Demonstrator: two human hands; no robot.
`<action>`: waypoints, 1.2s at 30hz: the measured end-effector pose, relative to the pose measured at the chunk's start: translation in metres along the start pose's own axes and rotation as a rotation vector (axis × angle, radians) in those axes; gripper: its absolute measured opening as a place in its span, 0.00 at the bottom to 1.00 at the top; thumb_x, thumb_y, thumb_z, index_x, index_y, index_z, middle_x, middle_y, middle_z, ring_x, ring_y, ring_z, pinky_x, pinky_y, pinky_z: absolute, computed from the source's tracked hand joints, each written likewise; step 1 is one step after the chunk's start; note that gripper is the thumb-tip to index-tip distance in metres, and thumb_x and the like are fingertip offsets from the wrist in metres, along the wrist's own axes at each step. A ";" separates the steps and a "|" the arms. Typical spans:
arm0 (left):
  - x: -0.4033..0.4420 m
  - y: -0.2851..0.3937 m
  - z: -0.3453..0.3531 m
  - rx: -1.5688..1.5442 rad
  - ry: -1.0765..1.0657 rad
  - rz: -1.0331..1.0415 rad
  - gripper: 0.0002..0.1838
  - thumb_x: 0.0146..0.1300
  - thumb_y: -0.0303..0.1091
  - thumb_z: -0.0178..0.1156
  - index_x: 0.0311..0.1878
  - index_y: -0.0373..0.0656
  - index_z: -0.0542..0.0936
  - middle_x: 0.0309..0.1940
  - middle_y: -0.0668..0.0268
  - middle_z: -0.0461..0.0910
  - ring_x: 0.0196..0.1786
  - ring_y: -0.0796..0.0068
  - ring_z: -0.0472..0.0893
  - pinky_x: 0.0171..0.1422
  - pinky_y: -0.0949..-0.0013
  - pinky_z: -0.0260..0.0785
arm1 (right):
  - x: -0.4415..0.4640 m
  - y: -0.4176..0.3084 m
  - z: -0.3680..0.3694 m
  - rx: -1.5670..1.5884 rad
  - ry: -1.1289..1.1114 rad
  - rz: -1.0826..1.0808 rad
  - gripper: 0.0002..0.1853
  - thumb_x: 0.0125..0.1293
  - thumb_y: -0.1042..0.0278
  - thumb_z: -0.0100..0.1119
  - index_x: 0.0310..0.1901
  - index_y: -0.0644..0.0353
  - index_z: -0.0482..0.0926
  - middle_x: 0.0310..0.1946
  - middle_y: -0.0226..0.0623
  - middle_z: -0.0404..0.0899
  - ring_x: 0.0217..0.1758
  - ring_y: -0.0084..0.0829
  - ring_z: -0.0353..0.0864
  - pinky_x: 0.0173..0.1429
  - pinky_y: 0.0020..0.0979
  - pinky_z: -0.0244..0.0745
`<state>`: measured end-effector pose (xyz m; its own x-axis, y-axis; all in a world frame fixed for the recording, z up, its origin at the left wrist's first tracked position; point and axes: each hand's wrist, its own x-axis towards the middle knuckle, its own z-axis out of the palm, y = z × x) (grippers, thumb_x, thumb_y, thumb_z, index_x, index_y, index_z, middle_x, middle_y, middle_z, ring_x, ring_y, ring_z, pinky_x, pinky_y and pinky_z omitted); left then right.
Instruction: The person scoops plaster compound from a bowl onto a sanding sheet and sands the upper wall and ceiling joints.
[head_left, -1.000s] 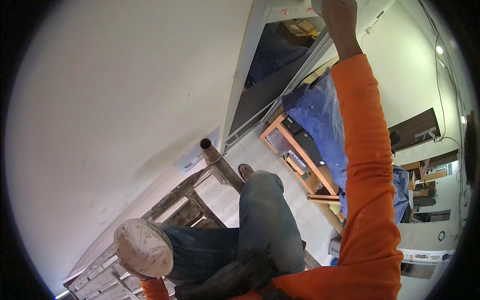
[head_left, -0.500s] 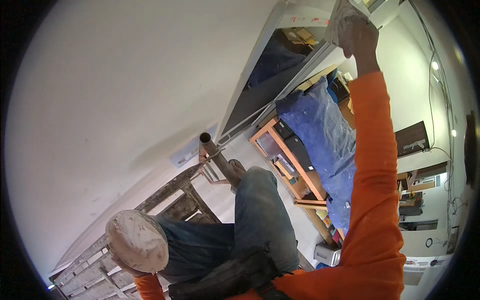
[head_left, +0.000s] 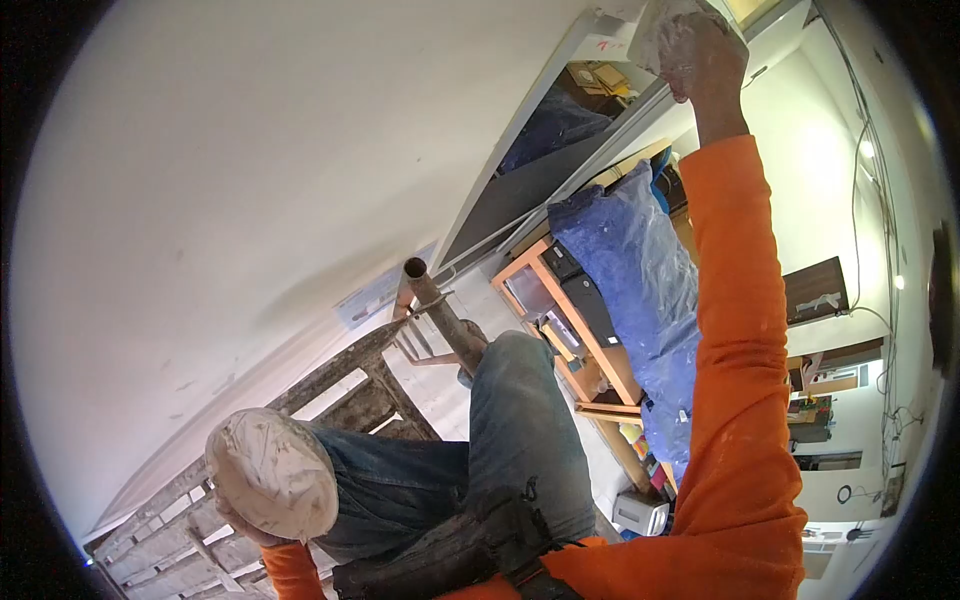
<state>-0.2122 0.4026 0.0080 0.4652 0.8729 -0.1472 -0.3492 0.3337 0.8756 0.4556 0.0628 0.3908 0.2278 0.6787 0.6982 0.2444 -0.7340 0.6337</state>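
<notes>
Your left hand [head_left: 243,526] is cupping the plaster-smeared tub [head_left: 278,476]; your right hand [head_left: 714,58] is gripping a flat scraper [head_left: 650,36] well apart, to the tub's right.

Right hand [head_left: 705,55] and pale tool [head_left: 650,38] now further into view

Left hand [head_left: 240,524] mostly hidden beneath tub [head_left: 278,475]; tool [head_left: 655,38] in right hand [head_left: 708,55] cropped at top.

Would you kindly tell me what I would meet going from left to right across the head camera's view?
Round smeared container → open-ended pipe → blue plastic sheet → right arm's orange sleeve → dark brown board.
</notes>
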 end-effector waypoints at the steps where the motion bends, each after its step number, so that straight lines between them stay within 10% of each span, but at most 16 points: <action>1: 0.000 0.000 -0.004 0.122 0.002 0.074 0.38 0.68 0.62 0.37 0.73 0.46 0.57 0.72 0.61 0.56 0.73 0.59 0.56 0.77 0.52 0.46 | 0.006 -0.019 -0.019 -0.066 0.011 -0.033 0.16 0.61 0.65 0.55 0.48 0.61 0.80 0.24 0.35 0.73 0.27 0.33 0.75 0.32 0.33 0.72; 4: -0.002 0.015 0.023 -0.161 -0.005 -0.141 0.37 0.68 0.61 0.37 0.73 0.46 0.57 0.72 0.61 0.56 0.73 0.59 0.56 0.77 0.53 0.43 | 0.010 -0.055 -0.070 -0.203 0.031 -0.096 0.17 0.67 0.66 0.48 0.52 0.62 0.79 0.16 0.28 0.68 0.21 0.28 0.69 0.29 0.33 0.67; 6: -0.004 0.016 0.030 -0.323 0.012 -0.212 0.37 0.67 0.64 0.39 0.73 0.50 0.58 0.72 0.64 0.58 0.72 0.58 0.59 0.75 0.50 0.51 | 0.002 -0.062 -0.097 1.495 -0.088 0.828 0.10 0.61 0.70 0.56 0.40 0.67 0.81 0.29 0.37 0.81 0.25 0.32 0.80 0.26 0.26 0.75; 13: -0.006 0.014 0.032 -0.321 0.050 -0.190 0.38 0.65 0.65 0.42 0.72 0.52 0.59 0.72 0.65 0.58 0.72 0.58 0.59 0.75 0.48 0.51 | -0.047 -0.075 -0.054 0.785 0.133 0.634 0.18 0.66 0.71 0.52 0.56 0.59 0.77 0.46 0.38 0.82 0.43 0.30 0.81 0.48 0.27 0.75; 18: -0.001 0.016 0.025 -0.313 -0.048 -0.228 0.39 0.65 0.66 0.42 0.72 0.52 0.59 0.73 0.65 0.56 0.72 0.58 0.58 0.75 0.49 0.50 | -0.048 -0.077 0.005 0.675 0.333 0.403 0.26 0.67 0.73 0.46 0.68 0.51 0.63 0.66 0.43 0.62 0.70 0.44 0.59 0.72 0.46 0.49; 36: 0.002 0.015 0.046 -0.250 0.031 -0.204 0.39 0.66 0.65 0.40 0.73 0.49 0.58 0.72 0.64 0.58 0.72 0.58 0.59 0.73 0.50 0.53 | -0.011 -0.053 0.075 0.518 0.387 0.197 0.39 0.57 0.83 0.45 0.73 0.56 0.51 0.72 0.48 0.50 0.76 0.47 0.47 0.76 0.46 0.43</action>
<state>-0.1786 0.3925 0.0418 0.5223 0.7883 -0.3253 -0.4421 0.5765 0.6872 0.5105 0.0967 0.3246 -0.0156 0.4041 0.9146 0.6753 -0.6703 0.3077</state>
